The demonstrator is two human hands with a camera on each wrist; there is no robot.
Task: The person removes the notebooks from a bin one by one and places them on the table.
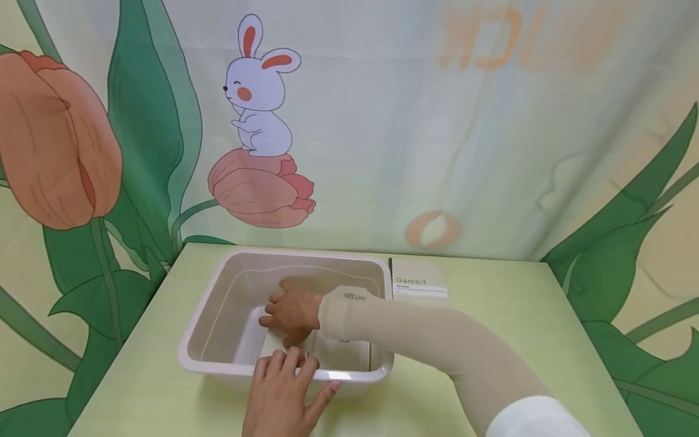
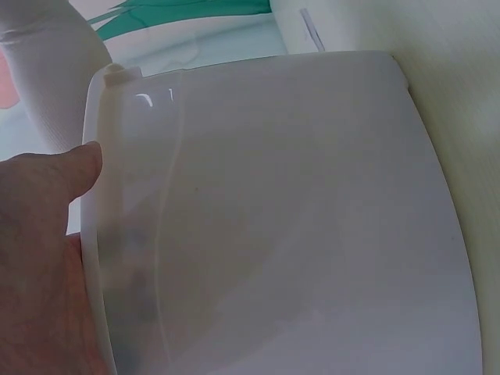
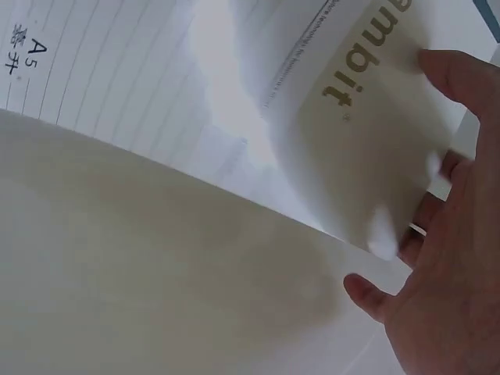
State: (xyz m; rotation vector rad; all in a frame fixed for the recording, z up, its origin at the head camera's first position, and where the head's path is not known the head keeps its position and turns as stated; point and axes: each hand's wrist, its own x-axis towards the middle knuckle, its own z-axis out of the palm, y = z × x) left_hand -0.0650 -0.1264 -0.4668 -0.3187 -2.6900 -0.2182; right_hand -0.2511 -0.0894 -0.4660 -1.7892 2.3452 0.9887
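My left hand [image 1: 281, 388] holds the near rim of a pale plastic basin [image 1: 188, 340], fingers over the edge. Its thumb lies at the rim in the left wrist view. Inside the basin my right hand [image 1: 295, 312] is at the left end of a notebook [image 1: 344, 352] with a ruled, lined part. The right wrist view shows "A5" and handwritten characters on that notebook [image 3: 156, 86], and part of the word "Gambit". There the right thumb lies on the cover, several fingers meet its edge, and the little finger sticks out apart.
Beyond the basin's right side lies a second pale item printed "Gambit" [image 1: 417, 279], with a dark strip on its left. The light green table [image 1: 508, 328] ends against a printed cloth [image 1: 360, 182] with a rabbit and tulips.
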